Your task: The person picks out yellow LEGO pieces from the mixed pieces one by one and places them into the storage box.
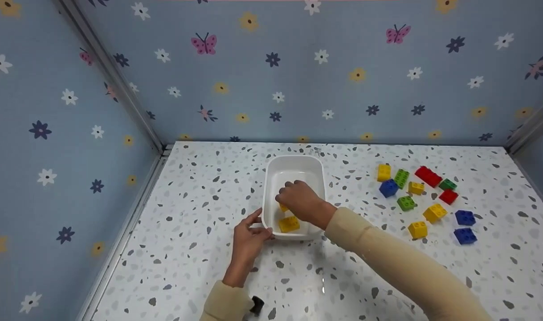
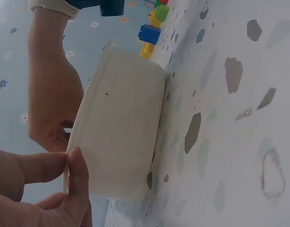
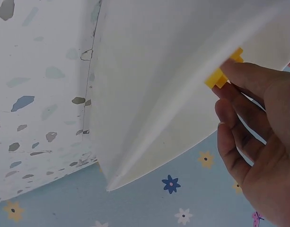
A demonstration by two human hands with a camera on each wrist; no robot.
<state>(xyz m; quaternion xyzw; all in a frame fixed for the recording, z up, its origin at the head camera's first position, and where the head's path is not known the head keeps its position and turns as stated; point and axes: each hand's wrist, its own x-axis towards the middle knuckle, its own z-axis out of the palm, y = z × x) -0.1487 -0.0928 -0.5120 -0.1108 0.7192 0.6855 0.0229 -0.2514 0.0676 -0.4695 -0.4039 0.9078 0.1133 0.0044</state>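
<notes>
A white rectangular tub (image 1: 293, 163) stands on the speckled table. My left hand (image 1: 248, 237) pinches the tub's near-left rim between thumb and fingers, as the left wrist view also shows (image 2: 50, 184). Inside the tub, my right hand (image 1: 300, 201) pinches a yellow toy brick (image 3: 223, 71) between thumb and forefinger. Another yellow brick (image 1: 289, 224) lies on the tub's floor at its near end. From the head view, the right hand covers most of the brick it holds.
Loose bricks lie to the right of the tub: several yellow ones (image 1: 434, 213), blue ones (image 1: 465, 217), green ones (image 1: 402, 178) and red ones (image 1: 428, 176). Flowered blue panels (image 1: 298, 89) wall off the back and sides.
</notes>
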